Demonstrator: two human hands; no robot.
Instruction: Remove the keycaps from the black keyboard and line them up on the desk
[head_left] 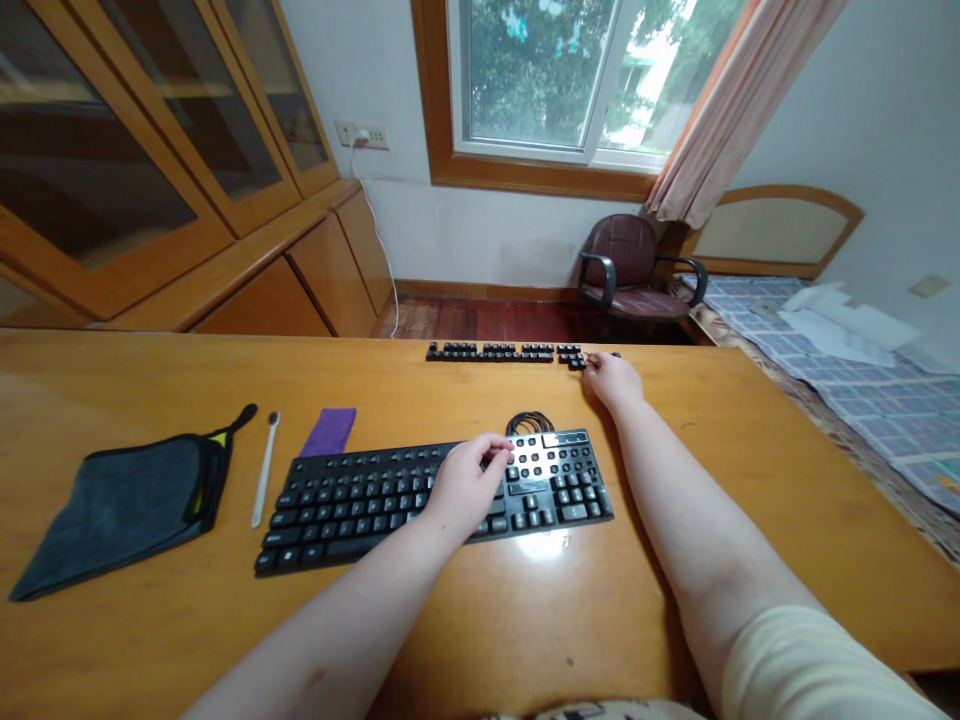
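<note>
Currently, the left hand (pixel 469 480) is hanging over the right-hand part of the black keyboard (pixel 360 505), its fingers bending and the tips of thumb and forefinger standing close together beside a patch of uncapped key seats (pixel 532 455); whether they are pinching a small piece, I cannot tell. The keyboard itself is lying on the middle of the wooden table (pixel 187 650), slanting slightly, and is carrying caps over most of its left part, while its upper right is showing bare seats and a bright glare. Meanwhile, the right hand (pixel 613 378) is reaching to the far edge of the table, its fingers curling down at the loose black keycaps (pixel 491 353); whether they are gripping one, I cannot tell. These keycaps are sitting in several groups along that edge, one small group just left of the right hand. A coiled black cable (pixel 529 422) is lying behind the keyboard, and a purple cloth (pixel 330 430) is lying at its far left corner. A white toothbrush (pixel 262 480) is resting between the keyboard and a folded grey cloth (pixel 127 505). Beyond the table, a maroon chair (pixel 626 265) is standing near the bed (pixel 885 420).
</note>
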